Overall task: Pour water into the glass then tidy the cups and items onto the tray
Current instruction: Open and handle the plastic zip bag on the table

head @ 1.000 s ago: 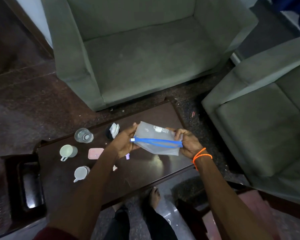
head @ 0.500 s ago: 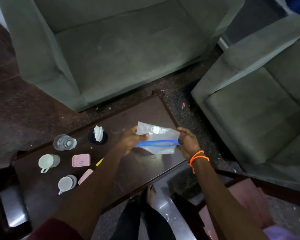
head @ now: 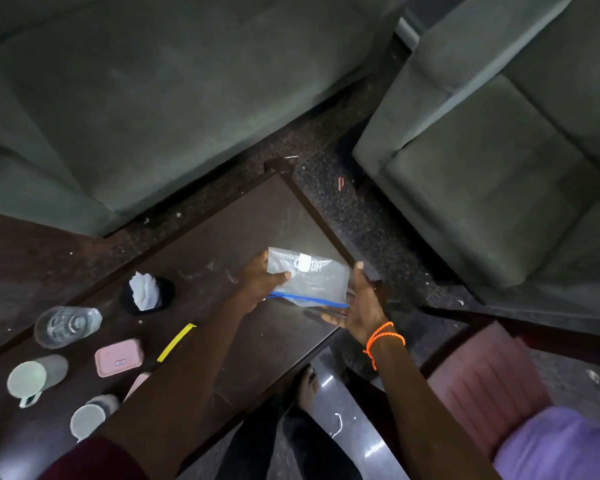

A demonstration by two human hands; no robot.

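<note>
Right hand point(head: 355, 306) now off the plastic bag point(head: 309, 280), fingers spread just beside its right edge, left hand point(head: 260, 289) pinching the bag's left edge, thumb on top, bag above the table point(head: 222, 237), blue zip strip nearest the person

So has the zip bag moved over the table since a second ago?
Yes. The zip bag has shifted toward the table's far right corner, away from the black holder.
</note>
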